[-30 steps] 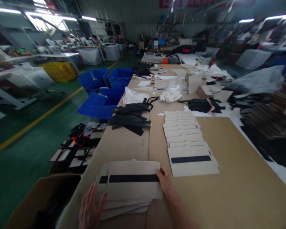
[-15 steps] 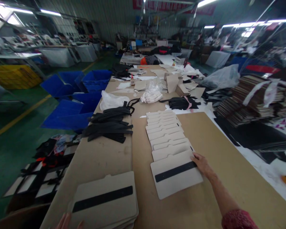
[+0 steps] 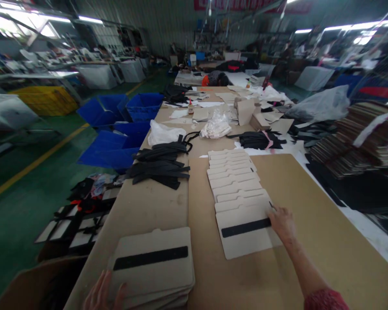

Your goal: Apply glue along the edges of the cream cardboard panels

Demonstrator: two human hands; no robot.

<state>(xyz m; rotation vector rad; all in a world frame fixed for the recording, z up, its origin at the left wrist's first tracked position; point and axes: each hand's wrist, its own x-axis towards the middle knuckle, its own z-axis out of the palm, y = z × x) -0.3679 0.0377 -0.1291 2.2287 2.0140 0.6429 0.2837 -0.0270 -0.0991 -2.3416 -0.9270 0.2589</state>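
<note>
My right hand (image 3: 283,223) lies flat on the right end of a beige card (image 3: 245,230) with a black strip, the nearest one in an overlapping row of cards (image 3: 233,176). Its fingers rest spread on the card. My left hand (image 3: 101,297) sits at the bottom edge with open fingers touching the near left corner of a stack of the same cards (image 3: 153,267), whose top card bears a black strip. A pile of loose black strips (image 3: 161,165) lies further up the table.
Beyond the cards lie white plastic bags (image 3: 217,125), more black pieces (image 3: 257,140) and card scraps. Stacked dark sheets (image 3: 352,150) fill the right side. Blue bins (image 3: 116,125) stand on the green floor at left, a cardboard box (image 3: 29,288) at bottom left.
My right hand left the stack and carried a striped card to the near end of the row, where it now presses it down. The view swung slightly right then back.
</note>
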